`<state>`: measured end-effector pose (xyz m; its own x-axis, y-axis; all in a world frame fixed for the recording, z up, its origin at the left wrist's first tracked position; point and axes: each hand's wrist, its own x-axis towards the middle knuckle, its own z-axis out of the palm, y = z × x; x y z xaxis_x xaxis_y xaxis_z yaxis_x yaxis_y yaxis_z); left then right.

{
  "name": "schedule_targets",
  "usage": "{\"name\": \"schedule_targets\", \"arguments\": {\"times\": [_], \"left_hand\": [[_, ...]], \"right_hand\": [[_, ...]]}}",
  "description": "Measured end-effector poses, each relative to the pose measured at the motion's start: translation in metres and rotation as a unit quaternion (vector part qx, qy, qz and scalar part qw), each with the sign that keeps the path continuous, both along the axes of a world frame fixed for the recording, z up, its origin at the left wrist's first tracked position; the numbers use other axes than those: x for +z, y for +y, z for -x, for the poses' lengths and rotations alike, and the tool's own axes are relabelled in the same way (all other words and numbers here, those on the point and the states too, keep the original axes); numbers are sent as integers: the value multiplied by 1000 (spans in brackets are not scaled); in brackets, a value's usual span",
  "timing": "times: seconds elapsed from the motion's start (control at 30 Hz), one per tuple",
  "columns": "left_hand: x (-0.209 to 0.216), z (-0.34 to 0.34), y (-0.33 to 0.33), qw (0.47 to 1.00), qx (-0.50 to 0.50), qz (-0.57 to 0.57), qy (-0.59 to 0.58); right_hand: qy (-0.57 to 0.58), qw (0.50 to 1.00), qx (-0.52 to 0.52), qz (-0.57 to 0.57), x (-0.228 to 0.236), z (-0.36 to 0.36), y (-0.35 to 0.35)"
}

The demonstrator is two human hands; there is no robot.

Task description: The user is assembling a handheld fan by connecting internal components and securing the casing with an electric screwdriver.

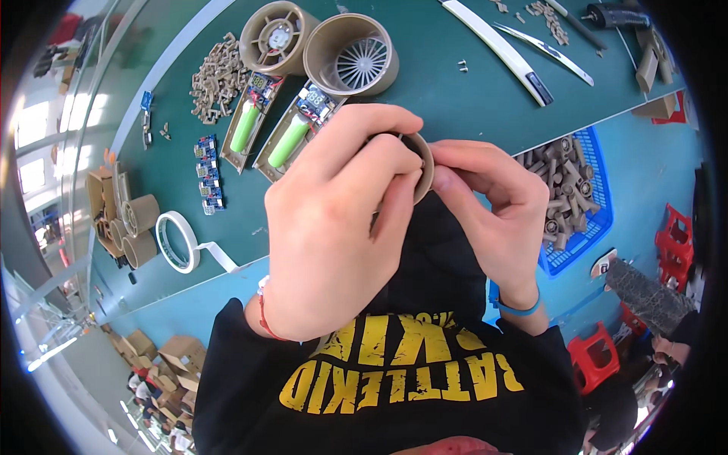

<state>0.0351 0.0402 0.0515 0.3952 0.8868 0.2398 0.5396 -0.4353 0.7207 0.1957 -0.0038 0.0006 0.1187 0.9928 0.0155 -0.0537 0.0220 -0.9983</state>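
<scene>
Honestly, the main risk I see is the grip. I've got the tan ring housing (419, 163) held up in the air over my chest, just below the near edge of the table (470, 98), with nothing under it but my black shirt (425, 273).

- Left hand (334, 220): fingers curled tight over the housing, covering most of it; only a crescent of its rim shows.
- Right hand (493, 205): fingertips pressed together, pinching at that rim. I can't tell if a small part sits between them.

What could go wrong:
- Pinch slips, and the housing drops into my lap or onto the floor.
- The left hand blocks the view of the bore, so anything I seat in there could go in crooked and jam.

Orientation: the open mouth faces my right, towards the blue basket (588, 220) of tan parts. The cylinder axis runs roughly left-right, parallel to the table edge. Its length is hidden, so I can't say whether that's its longest dimension.

Beyond the housing, two finished fan units (318, 83) lie on the table.
</scene>
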Motion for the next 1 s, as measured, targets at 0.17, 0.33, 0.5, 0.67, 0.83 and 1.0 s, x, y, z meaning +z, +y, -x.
{"name": "schedule_targets", "arguments": {"times": [0.17,0.33,0.5,0.67,0.83,1.0], "left_hand": [[5,-1,3,1000,5,8,16],[12,4,8,998,-15,48,21],[19,5,14,994,-39,94,49],[26,2,19,990,-33,116,74],[26,8,24,988,-41,100,107],[23,10,21,988,-49,126,79]], "right_hand": [[9,1000,-2,-11,-4,4,0],[22,1000,-13,-18,-8,8,-1],[-41,999,18,1,0,5,-3],[-88,995,3,-49,-3,6,-2],[-40,995,-48,-74,-10,14,2],[-55,994,-27,-86,-12,9,4]]}}
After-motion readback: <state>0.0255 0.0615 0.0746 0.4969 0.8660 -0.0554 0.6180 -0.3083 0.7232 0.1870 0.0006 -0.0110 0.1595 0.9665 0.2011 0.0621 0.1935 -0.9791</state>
